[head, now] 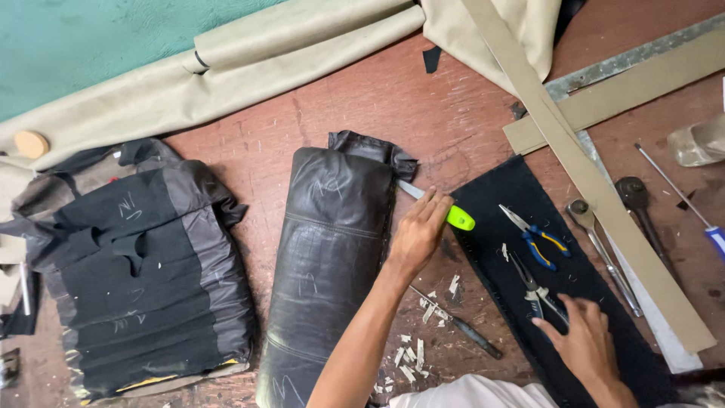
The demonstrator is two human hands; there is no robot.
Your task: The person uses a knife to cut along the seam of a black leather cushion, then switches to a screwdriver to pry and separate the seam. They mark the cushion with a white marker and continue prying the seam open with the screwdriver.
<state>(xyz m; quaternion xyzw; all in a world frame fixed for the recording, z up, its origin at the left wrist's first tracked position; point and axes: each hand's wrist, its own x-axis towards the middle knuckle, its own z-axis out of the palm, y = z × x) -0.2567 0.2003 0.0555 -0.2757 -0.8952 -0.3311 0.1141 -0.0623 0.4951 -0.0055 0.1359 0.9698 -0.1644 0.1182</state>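
My left hand [418, 234] grips a tool with a bright green handle [460, 218]; its metal blade [410, 189] touches the seam edge of a black leather cushion cover [328, 249] lying lengthwise on the reddish table. My right hand [583, 341] rests on a dark cloth mat [498, 196], fingertips on small blue-handled pliers [535, 293]. Larger pliers with blue and yellow handles [538, 240] lie on the mat just beyond.
A black-and-grey seat cover [143, 272] lies at the left. A dark screwdriver [462, 326] and pale scraps [411, 355] sit between my arms. Wrenches [600, 245], beige strips [596, 181], a blue-handled screwdriver [714, 236] and rolled beige fabric [249, 64] surround them.
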